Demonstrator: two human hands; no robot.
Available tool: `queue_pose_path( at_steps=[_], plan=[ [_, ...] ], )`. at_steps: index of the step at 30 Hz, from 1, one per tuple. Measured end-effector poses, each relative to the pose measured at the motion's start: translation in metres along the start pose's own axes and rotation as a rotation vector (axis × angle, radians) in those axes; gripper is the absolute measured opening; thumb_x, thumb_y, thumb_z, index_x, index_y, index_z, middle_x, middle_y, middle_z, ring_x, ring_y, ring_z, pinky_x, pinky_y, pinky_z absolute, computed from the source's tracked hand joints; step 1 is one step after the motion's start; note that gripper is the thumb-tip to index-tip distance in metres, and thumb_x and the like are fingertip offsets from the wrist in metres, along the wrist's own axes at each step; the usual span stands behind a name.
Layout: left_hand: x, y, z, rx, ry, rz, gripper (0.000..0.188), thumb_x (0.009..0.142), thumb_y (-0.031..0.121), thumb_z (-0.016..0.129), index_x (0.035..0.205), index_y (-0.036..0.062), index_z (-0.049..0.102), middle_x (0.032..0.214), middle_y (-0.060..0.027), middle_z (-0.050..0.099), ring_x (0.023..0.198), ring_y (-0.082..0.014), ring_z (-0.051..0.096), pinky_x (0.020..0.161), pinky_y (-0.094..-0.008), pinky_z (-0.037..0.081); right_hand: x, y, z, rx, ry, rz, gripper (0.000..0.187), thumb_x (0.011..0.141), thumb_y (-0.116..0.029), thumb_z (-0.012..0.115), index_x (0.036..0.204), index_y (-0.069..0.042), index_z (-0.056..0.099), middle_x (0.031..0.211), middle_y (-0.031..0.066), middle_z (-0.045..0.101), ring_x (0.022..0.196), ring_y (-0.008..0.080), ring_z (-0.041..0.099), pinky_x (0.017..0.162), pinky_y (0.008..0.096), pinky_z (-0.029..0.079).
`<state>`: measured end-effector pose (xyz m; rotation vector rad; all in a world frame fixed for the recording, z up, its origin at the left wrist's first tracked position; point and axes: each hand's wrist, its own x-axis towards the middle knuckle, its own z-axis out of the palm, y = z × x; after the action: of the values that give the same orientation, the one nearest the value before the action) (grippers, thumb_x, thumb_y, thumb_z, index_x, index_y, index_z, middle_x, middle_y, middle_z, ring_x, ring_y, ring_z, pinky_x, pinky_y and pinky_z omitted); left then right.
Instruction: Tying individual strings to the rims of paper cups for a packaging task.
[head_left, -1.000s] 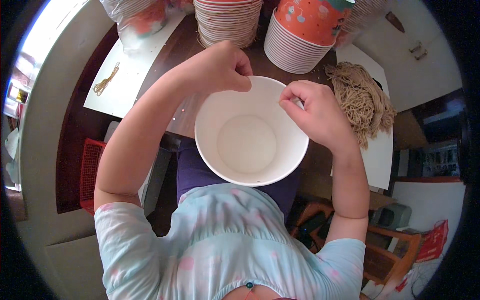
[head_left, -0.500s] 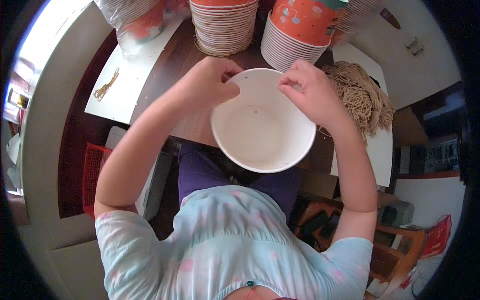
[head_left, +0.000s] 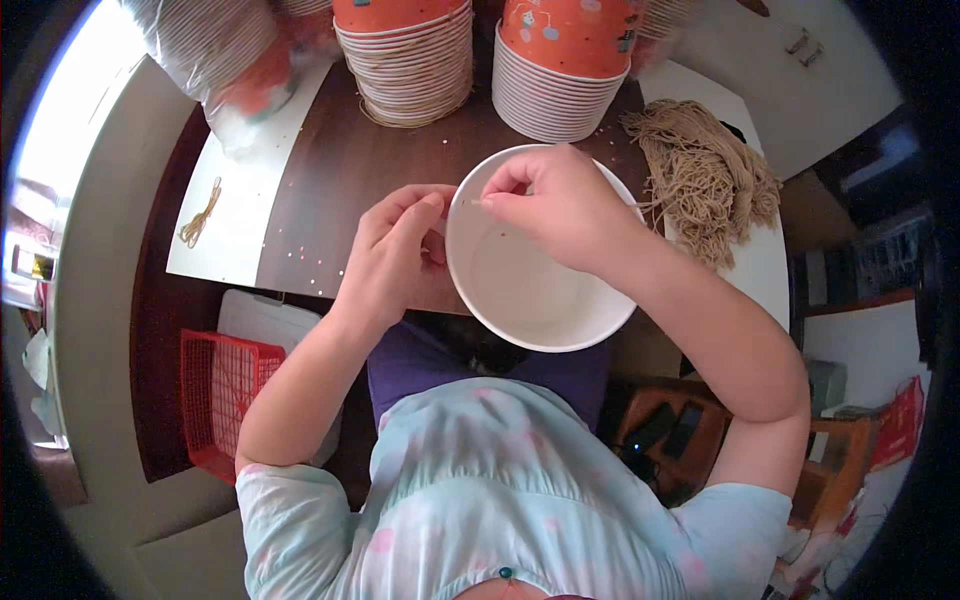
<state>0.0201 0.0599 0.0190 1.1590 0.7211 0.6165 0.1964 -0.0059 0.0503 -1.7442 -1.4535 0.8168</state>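
Observation:
A white paper bucket [head_left: 545, 300], its mouth toward me, rests at the table's near edge above my lap. A small dark hole shows in its inner bottom area. My right hand [head_left: 560, 205] reaches inside the rim, with thumb and forefinger pinched on the pale tip of a thin cord [head_left: 474, 202] by the bucket's left wall. My left hand [head_left: 398, 245] is closed against the outside of that same wall; whatever its fingers hold is hidden. Behind my right wrist a tan strand runs toward a heap of tan cords [head_left: 705, 180] at the right.
Stacked orange-and-white buckets [head_left: 405, 70] and another stack [head_left: 560, 80] stand at the back of the brown table [head_left: 330, 200]. Plastic-wrapped buckets [head_left: 215, 60] are at far left. A small cord bundle [head_left: 201, 215] lies left. A red basket [head_left: 225, 390] sits below.
My right hand has moved left across the bucket's mouth to its left wall. My left hand has dropped lower and outside the rim. The view has shifted slightly.

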Motion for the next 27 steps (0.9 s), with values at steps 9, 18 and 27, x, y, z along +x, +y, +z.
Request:
queue_pose_path(
  at_steps=[9,18,27],
  plan=[
    [0.007,-0.003,-0.006,0.13,0.006,0.076,0.02,0.093,0.013,0.052,0.1,-0.002,0.065,0.076,0.0013,0.062,0.06,-0.0026,0.051,0.054,-0.0183,0.042,0.004,0.004,0.011,-0.033,0.039,-0.03,0.012,0.08,-0.01,0.063,0.077,0.001,0.066,0.067,0.0015,0.062,0.059,0.007,0.055,0.053,0.0252,0.044],
    [0.005,0.003,-0.006,0.364,-0.103,0.162,0.021,0.091,0.009,0.058,0.107,-0.0038,0.063,0.085,-0.0042,0.066,0.071,-0.0081,0.061,0.063,-0.0229,0.051,0.009,0.003,0.017,-0.044,0.018,0.016,0.011,0.074,-0.014,0.061,0.073,-0.005,0.068,0.073,0.0151,0.066,0.07,0.0294,0.065,0.066,0.0405,0.05],
    [-0.002,0.018,0.005,1.013,-0.092,0.546,0.014,0.082,0.007,0.064,0.088,-0.0058,0.066,0.075,-0.0107,0.067,0.07,-0.0115,0.062,0.062,-0.0278,0.05,0.002,-0.015,-0.004,-0.204,-0.166,-0.061,0.015,0.08,-0.01,0.06,0.087,0.002,0.068,0.074,0.0134,0.066,0.068,0.0164,0.062,0.064,0.0315,0.049]
  ],
)
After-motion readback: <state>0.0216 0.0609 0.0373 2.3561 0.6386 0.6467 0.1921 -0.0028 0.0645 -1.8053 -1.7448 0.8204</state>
